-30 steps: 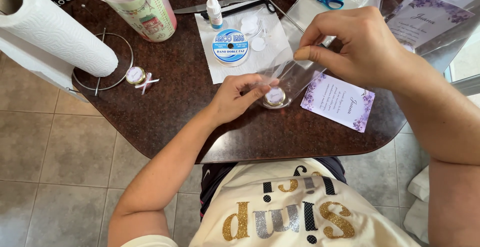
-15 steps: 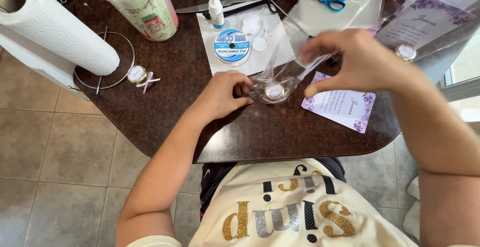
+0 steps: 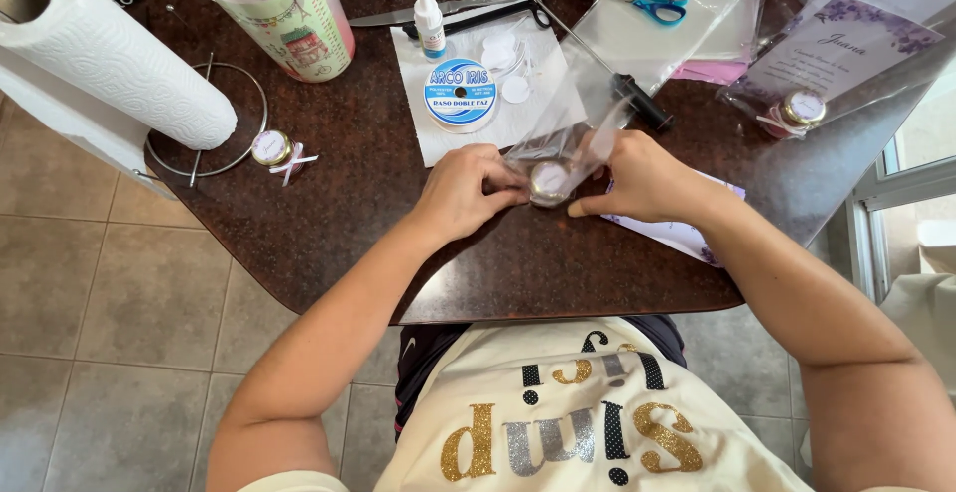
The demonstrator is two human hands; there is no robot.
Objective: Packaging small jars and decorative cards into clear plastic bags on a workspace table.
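While both hands pinch the clear bag, left hand and right hand flank its small jar.

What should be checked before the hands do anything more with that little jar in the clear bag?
1. Little round jar inside the clear bag: ok, it sits at the bag's lower end.
2. Left hand on the bag beside the jar: ok, fingertips press there.
3. Right hand on the other side: ok, it pinches the film by the jar.
4. Bag's open end: cannot tell, the film is crumpled and see-through.
5. Purple-flowered card within reach: ok, but mostly hidden under the right hand and wrist.
6. Black-handled tool clear of the bag: not ok, it lies right beside the upper end.
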